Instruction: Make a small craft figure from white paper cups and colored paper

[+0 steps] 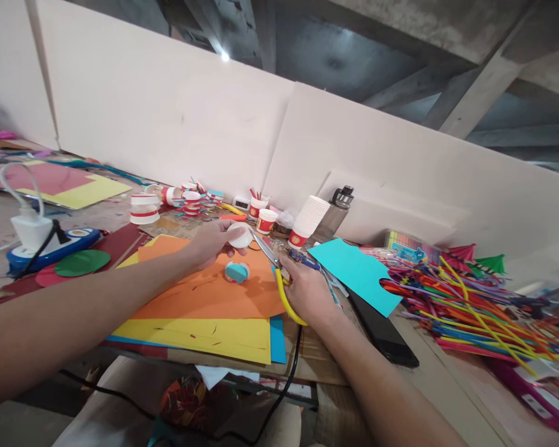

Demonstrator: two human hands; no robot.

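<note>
Between its thumb and fingers, my left hand (210,243) holds a small round white paper cup piece (240,236). Yellow-handled scissors (284,292) are gripped in my right hand (307,288), their blades pointing up and left towards the white piece. I cannot tell whether the blade tips touch it. Below my hands, a cut cup ring with a light-blue disc inside (236,272) lies on orange paper (186,298). Yellow paper (246,338) and blue sheets stick out from under the orange one.
A stack of white paper cups (311,217) and a grey bottle (338,211) stand at the back. To the right lie turquoise paper (358,273), a black phone-like slab (386,335) and colourful pipe cleaners (475,310). A blue power strip (51,248) with plugs sits left.
</note>
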